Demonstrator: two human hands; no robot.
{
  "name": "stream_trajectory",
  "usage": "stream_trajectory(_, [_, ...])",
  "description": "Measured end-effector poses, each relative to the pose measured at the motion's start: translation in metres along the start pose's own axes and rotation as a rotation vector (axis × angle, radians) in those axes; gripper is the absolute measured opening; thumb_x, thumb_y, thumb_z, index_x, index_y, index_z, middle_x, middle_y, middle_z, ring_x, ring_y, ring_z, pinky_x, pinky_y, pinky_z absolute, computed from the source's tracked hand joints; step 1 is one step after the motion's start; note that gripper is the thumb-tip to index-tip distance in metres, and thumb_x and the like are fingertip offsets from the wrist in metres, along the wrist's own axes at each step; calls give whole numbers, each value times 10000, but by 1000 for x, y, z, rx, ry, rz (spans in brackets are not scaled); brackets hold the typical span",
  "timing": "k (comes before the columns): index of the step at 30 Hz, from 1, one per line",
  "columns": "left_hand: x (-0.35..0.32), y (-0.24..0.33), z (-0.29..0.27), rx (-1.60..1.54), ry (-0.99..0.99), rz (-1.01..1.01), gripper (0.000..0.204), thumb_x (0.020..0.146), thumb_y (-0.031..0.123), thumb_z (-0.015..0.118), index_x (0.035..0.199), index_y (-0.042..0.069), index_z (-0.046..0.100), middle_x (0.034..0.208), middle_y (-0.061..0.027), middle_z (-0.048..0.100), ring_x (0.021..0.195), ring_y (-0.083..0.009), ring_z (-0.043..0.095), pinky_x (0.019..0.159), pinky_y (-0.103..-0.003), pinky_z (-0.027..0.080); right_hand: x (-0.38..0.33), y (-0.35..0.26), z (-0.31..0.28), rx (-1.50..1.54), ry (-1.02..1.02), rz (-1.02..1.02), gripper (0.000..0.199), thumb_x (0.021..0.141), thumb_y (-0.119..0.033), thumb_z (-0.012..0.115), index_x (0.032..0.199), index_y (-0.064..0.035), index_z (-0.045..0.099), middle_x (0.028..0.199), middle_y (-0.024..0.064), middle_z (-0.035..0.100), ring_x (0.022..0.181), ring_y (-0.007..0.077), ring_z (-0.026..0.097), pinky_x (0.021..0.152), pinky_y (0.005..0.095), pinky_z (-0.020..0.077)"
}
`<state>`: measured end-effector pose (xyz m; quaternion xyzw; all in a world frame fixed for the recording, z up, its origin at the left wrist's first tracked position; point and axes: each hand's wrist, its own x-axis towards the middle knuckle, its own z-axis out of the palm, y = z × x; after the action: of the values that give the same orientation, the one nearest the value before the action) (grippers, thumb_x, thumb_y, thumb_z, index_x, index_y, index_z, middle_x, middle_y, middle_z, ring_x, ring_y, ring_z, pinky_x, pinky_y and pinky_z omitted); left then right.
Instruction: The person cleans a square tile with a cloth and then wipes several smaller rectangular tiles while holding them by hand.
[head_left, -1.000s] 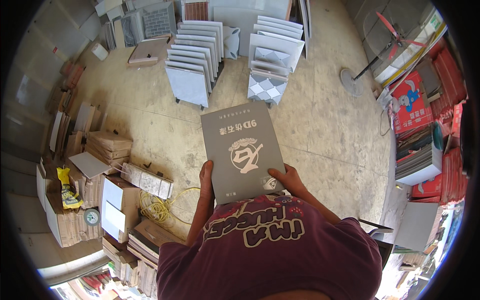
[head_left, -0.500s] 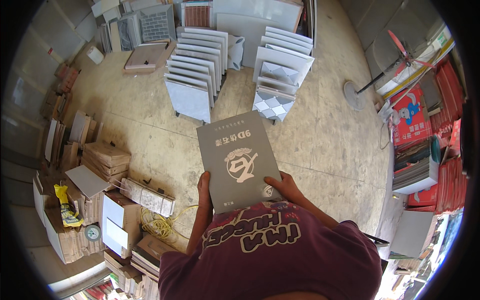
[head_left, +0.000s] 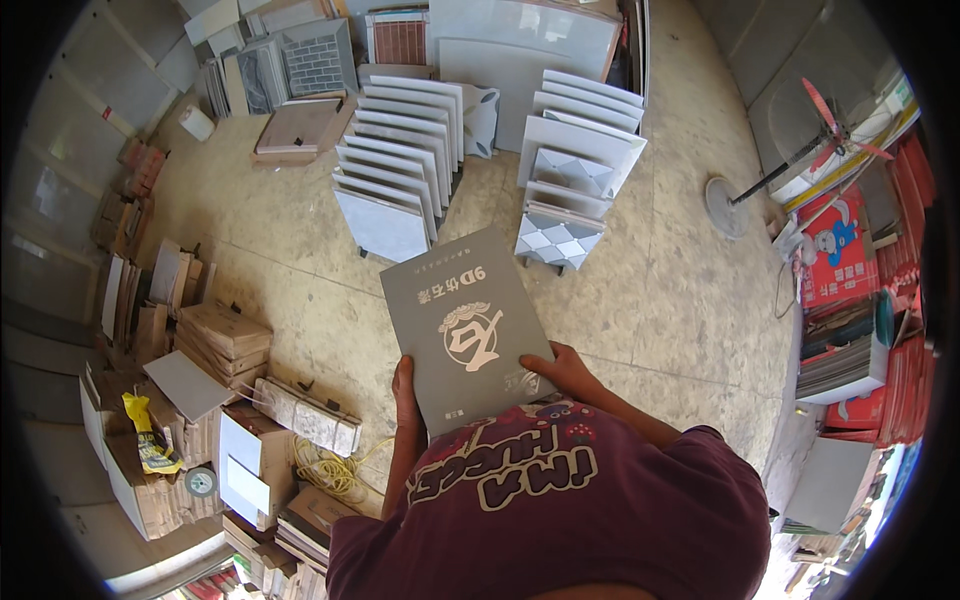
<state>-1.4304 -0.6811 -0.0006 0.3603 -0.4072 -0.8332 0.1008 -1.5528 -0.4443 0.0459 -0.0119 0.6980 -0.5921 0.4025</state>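
both hands grip a grey box [head_left: 465, 325] — left hand [head_left: 404, 385], right hand [head_left: 562, 368].

Concrete floor [head_left: 650, 310], two racks of upright grey tiles [head_left: 395, 165] and patterned tiles [head_left: 570, 190], standing fan [head_left: 800, 150] at right, cardboard boxes [head_left: 215, 345] stacked at left, yellow coiled cord [head_left: 325, 470], roll of tape [head_left: 200, 483], red packages [head_left: 835, 250]

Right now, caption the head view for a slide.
Both hands, left hand and right hand, hold a flat grey box above a concrete floor, with racks of display tiles beyond.
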Motion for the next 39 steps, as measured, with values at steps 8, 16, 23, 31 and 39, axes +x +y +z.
stream_trajectory(8, [41,41,-15,-30,-28,-2,522,864,477,453,1125,28,508,987,-94,570,846,-189,572,708,-307,483,49,-34,33,-74,-21,-18,516,759,-361,657,1080,36,581,938,130,642,817,165,610,735,283,475])
stream_trajectory(16, [108,119,-78,35,-95,38,523,870,471,460,1130,20,504,977,-96,572,842,-189,574,706,-300,485,101,-68,120,-54,52,-72,543,750,-373,669,1065,60,578,937,140,640,815,173,613,726,284,479])
stream_trajectory(23, [144,154,-133,-24,-124,-8,496,885,448,447,1121,17,510,971,-95,578,840,-181,576,704,-293,488,126,-79,184,-38,99,-19,558,735,-383,685,1064,55,579,936,148,639,813,177,615,724,285,481])
stream_trajectory(31, [159,172,-153,-47,-100,-22,464,897,425,428,1091,14,521,957,-89,579,834,-176,575,705,-289,487,148,-95,212,-79,88,16,553,744,-358,674,1084,62,562,934,150,638,808,178,617,723,291,485])
stream_trajectory(39, [187,197,-158,-69,-10,-18,468,877,438,462,1069,17,533,934,-86,580,820,-172,571,691,-291,483,191,-118,220,-38,1,-13,524,752,-348,666,1070,59,573,926,142,639,803,172,611,726,284,479])
